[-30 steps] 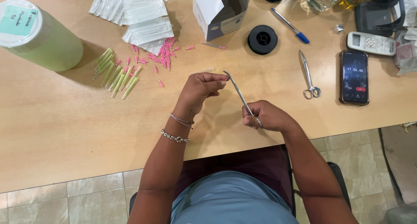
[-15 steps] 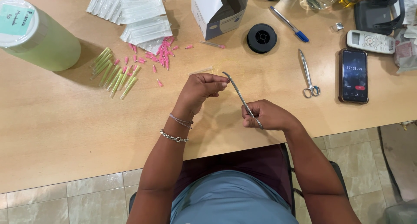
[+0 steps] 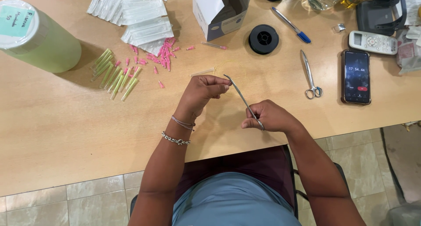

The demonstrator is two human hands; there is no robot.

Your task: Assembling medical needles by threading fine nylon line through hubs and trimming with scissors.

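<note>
Right hand grip clamped on metal forceps; left hand pinched at its tip, perhaps touching.

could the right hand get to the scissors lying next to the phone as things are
Probably yes, once freed. The scissors lie on bare table just beyond the right hand, nothing between them. But that hand is closed on a metal clamp tool, so it would need to put it down first.

Little movement observed across the interval. The left hand and right hand hold almost the same positions above the desk, the metal forceps slanting between them as before. No item near the phone has shifted.
</note>
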